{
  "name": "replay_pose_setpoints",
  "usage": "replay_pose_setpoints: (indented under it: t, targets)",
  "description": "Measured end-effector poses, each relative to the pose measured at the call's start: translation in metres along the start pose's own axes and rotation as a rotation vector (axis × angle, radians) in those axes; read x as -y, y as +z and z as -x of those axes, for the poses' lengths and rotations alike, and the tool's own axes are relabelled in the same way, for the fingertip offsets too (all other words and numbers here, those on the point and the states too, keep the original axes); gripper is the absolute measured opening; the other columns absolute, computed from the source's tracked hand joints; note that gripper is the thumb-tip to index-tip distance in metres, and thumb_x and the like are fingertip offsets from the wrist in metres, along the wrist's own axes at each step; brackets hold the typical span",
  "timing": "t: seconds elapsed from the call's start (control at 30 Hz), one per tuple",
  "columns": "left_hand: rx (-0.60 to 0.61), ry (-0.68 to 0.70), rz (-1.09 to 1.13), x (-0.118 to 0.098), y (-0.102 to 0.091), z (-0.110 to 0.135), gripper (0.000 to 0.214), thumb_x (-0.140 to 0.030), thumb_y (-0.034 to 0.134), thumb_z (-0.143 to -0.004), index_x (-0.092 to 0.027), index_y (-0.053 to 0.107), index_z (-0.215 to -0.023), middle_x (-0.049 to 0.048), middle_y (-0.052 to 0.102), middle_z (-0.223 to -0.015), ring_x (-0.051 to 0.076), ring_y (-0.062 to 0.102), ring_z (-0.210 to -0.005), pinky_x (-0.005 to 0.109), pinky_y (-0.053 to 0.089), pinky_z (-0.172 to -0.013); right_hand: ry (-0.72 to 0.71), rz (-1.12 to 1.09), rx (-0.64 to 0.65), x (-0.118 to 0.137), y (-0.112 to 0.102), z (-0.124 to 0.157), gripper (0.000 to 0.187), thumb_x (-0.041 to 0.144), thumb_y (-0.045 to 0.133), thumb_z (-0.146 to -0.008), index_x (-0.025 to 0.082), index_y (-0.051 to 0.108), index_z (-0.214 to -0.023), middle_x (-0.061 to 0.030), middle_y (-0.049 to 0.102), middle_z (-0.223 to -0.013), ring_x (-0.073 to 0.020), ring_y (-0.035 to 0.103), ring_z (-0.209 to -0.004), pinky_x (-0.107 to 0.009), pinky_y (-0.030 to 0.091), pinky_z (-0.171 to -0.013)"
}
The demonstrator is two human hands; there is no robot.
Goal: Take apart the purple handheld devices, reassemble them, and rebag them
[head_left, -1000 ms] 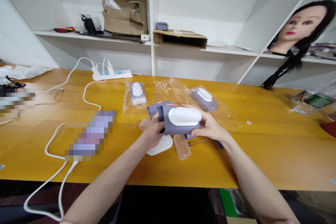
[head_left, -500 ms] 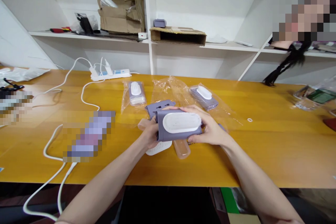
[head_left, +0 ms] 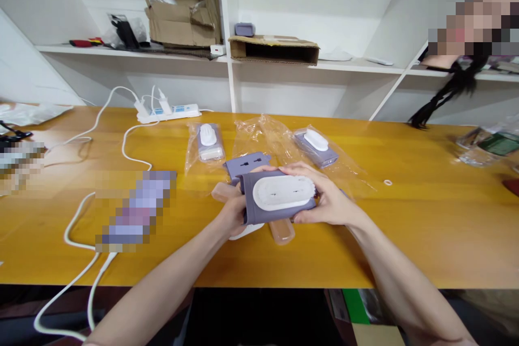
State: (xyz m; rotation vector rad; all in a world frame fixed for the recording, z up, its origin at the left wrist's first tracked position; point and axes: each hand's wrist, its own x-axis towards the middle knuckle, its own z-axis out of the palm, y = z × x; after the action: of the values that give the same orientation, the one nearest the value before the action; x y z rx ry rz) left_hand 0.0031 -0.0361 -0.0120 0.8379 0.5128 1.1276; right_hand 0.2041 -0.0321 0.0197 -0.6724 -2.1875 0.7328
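Both my hands hold a purple block-shaped device with a white oval pad on its upper face, just above the yellow wooden table. My left hand grips its left end. My right hand wraps its right end, fingers over the top edge. Under the device lie a white perforated piece, a translucent pink piece and a flat purple part.
Two similar purple devices in clear bags lie behind my hands, beside an opened bag. A white power strip with cables sits at the back left. A small white ring lies at right. Shelves with cardboard boxes stand behind.
The device has tilted in my hands so its white pad faces the camera more squarely. My hands have shifted slightly lower, covering more of the white perforated piece.
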Motion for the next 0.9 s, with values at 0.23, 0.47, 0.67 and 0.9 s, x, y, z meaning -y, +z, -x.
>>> replay_pose_setpoints:
  t: [0.23, 0.47, 0.67, 0.9]
  targets:
    - [-0.094, -0.129, 0.064, 0.011, -0.003, -0.010, 0.030, -0.034, 0.066, -0.077, -0.021, 0.066, -0.104, 0.0043, 0.071, -0.107, 0.023, 0.063, -0.103, 0.036, 0.048, -0.089, 0.039, 0.151, 0.050, 0.011, -0.005, -0.006, 0.079, 0.030, 0.081, -0.066, 0.031, 0.046, -0.136, -0.0074, 0.053, -0.122, -0.0253, 0.050, -0.115, -0.045, 0.041, -0.100]
    - [-0.094, -0.046, -0.021, -0.001, -0.010, -0.016, 0.035, -0.029, 0.072, -0.065, -0.021, 0.069, -0.099, 0.0055, 0.071, -0.109, 0.029, 0.059, -0.113, 0.038, 0.046, -0.095, 0.019, 0.168, -0.129, 0.003, -0.011, -0.004, 0.052, 0.033, 0.071, -0.078, 0.034, 0.056, -0.128, -0.0065, 0.048, -0.134, -0.0279, 0.044, -0.127, -0.051, 0.034, -0.107]
    - [-0.116, -0.007, -0.064, -0.007, -0.010, -0.017, 0.031, -0.024, 0.065, -0.069, -0.018, 0.069, -0.099, 0.0071, 0.071, -0.109, 0.028, 0.059, -0.114, 0.038, 0.048, -0.094, -0.068, 0.254, -0.261, -0.005, -0.002, -0.001, 0.042, 0.021, 0.074, -0.075, 0.032, 0.066, -0.115, -0.0050, 0.056, -0.116, -0.0213, 0.056, -0.106, -0.044, 0.048, -0.094]
    - [-0.182, 0.019, -0.123, -0.018, -0.005, -0.017, 0.024, -0.016, 0.064, -0.063, -0.021, 0.070, -0.086, 0.0049, 0.071, -0.109, 0.029, 0.057, -0.117, 0.036, 0.048, -0.092, -0.096, 0.242, -0.388, 0.001, 0.003, -0.006, 0.030, 0.026, 0.071, -0.078, 0.033, 0.070, -0.107, -0.0041, 0.065, -0.106, -0.0220, 0.061, -0.098, -0.046, 0.049, -0.089]
